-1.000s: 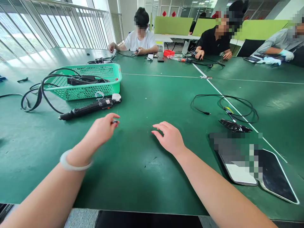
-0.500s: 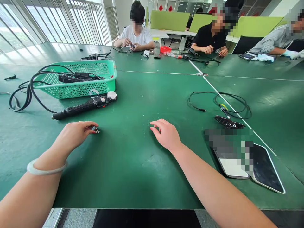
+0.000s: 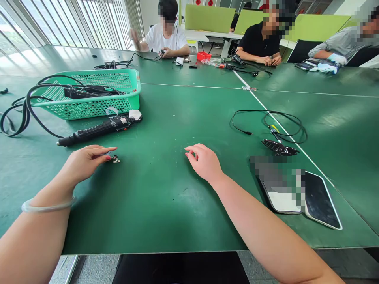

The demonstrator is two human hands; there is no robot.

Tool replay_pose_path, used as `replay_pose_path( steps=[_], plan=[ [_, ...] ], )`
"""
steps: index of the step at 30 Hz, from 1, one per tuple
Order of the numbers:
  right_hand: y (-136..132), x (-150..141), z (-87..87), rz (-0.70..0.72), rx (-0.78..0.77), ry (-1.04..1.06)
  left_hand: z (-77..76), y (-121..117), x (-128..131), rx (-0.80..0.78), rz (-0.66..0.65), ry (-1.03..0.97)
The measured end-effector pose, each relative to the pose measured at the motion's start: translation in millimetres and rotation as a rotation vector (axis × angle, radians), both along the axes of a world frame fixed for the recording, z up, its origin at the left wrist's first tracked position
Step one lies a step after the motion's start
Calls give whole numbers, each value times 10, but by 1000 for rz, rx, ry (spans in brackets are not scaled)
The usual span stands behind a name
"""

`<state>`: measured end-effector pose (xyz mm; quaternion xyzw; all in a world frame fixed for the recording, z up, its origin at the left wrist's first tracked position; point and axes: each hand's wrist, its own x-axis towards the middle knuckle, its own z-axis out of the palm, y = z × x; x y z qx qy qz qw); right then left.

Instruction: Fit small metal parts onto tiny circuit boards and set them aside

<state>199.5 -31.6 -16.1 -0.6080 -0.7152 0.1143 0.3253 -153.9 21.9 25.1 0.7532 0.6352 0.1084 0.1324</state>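
Observation:
At the left of the table, the thumb and index finger of my left hand (image 3: 84,159) are around a small part (image 3: 115,159) with shiny metal and dark areas. Its exact kind is too small to make out, and my fingers cover some of it. My right hand (image 3: 204,161) rests low over the table's middle, holding nothing, its fingers loosely bent and a gap between thumb and index. Just beyond my left hand lies a black electric screwdriver (image 3: 97,129) with a white piece at one end.
Behind the screwdriver stands a green mesh basket (image 3: 89,108) with black cables and a dark box. At right are a coiled cable (image 3: 284,114), a black glossy object (image 3: 280,148) and two phone-like devices, one a dark-screened phone (image 3: 321,199). Several people sit across the green table (image 3: 160,221).
The view has shifted a little. My left thumb now shows beside the small part, and the index finger is straighter. My right hand has barely moved. A person opposite has raised one hand.

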Motion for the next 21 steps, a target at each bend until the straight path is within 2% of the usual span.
replay_pose_path(
  steps=[2, 4, 8, 10, 11, 13, 15, 17, 19, 21],
  plan=[
    [4, 8, -5, -2, -7, 11, 28, -19, -10, -60, 29, -104],
    [3, 17, -10, -2, -18, 20, 56, -48, -4, -96, 111, -221],
    [-3, 30, -14, -6, -34, 34, 13, -69, 46, -25, 283, -486],
    [-1, 25, -12, -2, -37, 41, -67, -64, 126, -4, 272, -552],
    [1, 20, -10, 0, -39, 44, -113, -66, 195, -17, 241, -520],
    [5, 9, -8, 6, -42, 48, -199, -95, 402, -50, 150, -423],
    [8, 2, -10, 7, -51, 54, -263, -156, 697, -56, 30, -450],
    [10, 6, -18, 12, -66, 72, -296, -232, 1040, -115, -29, -569],
    [14, 21, -29, 25, -79, 90, -298, -294, 1367, -243, -54, -725],
    [18, 40, -34, 44, -82, 95, -280, -328, 1611, -345, -47, -1019]
  ],
)
